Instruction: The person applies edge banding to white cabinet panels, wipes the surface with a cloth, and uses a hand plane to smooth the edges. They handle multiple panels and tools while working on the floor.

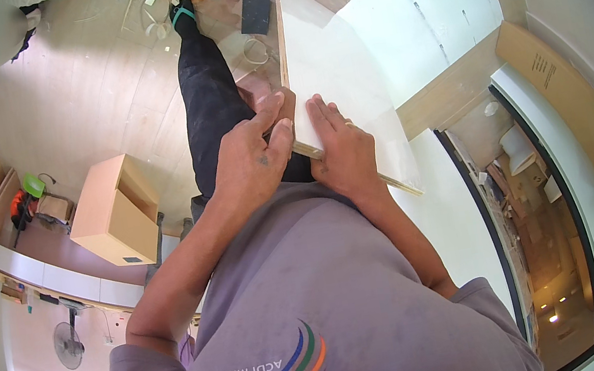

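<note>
A pale plank floor [106, 76] spreads from 9 to 12 o'clock around a worker bent over a white board [345, 71], which fills the space from 12 to 2 o'clock, its near edge just above the lap. The board looks stiff and moderately heavy, with a smooth face that may prove slippery and raw edges and corners that could chip; it likely handles best with a flat palm on the face and support close to the edge. A long piece of cardboard [570, 100] stands toward 3 o'clock, while a tan wooden box [101, 210] sits at 9. Just off centre, toward 1 o'clock, the right hand [346, 150] rests on the board near its close edge, fingers straight and laid flat, clenched around nothing visible; its thumb is hard to make out. Toward 11, the left hand [249, 158] grasps a small brown block between bent fingers and thumb. At 12 o'clock, beyond the hands, a dark square [256, 14] lies beside the board. Smallest of all, the small brown block [288, 102] is at the board's near left corner; it appears light and rigid, suited to a hold along its sides, with fingertips kept back from the board's edge.
</note>
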Tool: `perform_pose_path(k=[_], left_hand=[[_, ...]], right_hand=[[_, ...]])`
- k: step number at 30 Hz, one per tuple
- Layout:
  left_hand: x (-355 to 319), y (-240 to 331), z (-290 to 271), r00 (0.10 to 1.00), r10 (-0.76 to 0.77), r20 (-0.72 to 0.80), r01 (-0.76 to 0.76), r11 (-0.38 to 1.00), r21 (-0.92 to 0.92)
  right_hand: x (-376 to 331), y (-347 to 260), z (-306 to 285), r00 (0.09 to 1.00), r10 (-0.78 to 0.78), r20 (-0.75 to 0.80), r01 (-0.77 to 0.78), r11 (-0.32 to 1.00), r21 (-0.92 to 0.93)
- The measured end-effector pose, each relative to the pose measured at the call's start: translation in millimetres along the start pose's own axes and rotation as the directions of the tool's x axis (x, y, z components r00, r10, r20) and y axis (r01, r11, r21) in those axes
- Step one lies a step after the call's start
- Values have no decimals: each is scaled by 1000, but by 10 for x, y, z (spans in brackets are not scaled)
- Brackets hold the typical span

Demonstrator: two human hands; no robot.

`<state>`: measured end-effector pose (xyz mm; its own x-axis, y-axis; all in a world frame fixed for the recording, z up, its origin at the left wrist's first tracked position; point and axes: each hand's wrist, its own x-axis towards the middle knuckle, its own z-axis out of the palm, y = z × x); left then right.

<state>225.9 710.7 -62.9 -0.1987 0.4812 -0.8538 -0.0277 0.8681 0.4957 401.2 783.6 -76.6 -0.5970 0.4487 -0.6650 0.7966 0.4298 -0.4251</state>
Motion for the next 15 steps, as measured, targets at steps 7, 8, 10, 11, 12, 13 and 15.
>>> perform_pose_path(k=[7, 8, 10, 11, 12, 13, 15], left_hand=[[1582, -702, 372, 989, 142, -45, -138, 987, 76], [1894, -853, 476, 997, 64, -41, -63, 998, 10], [2517, -1155, 669, 996, -90, -24, 87, 991, -105], [2787, -1235, 561, 993, -91, -69, 77, 980, -181], [2872, -1483, 419, 987, -123, -102, 94, 964, -250], [2761, -1519, 223, 974, -224, -28, 137, 683, -717], [2239, -1385, -389, 943, -333, -8, 242, 701, -671]], right_hand=[[100, 25, -62, 999, 19, -26, -19, 1000, 6], [26, 2, -79, 1000, 5, 11, -6, 1000, 16], [81, 86, -120, 998, -49, 42, 49, 999, 16], [188, 117, -121, 998, -54, 19, 53, 998, 17], [168, 106, -98, 999, -51, 19, 50, 998, 34], [75, 74, -92, 999, -43, 25, 41, 998, 55], [97, 53, -21, 999, -27, 22, 26, 999, 42]])
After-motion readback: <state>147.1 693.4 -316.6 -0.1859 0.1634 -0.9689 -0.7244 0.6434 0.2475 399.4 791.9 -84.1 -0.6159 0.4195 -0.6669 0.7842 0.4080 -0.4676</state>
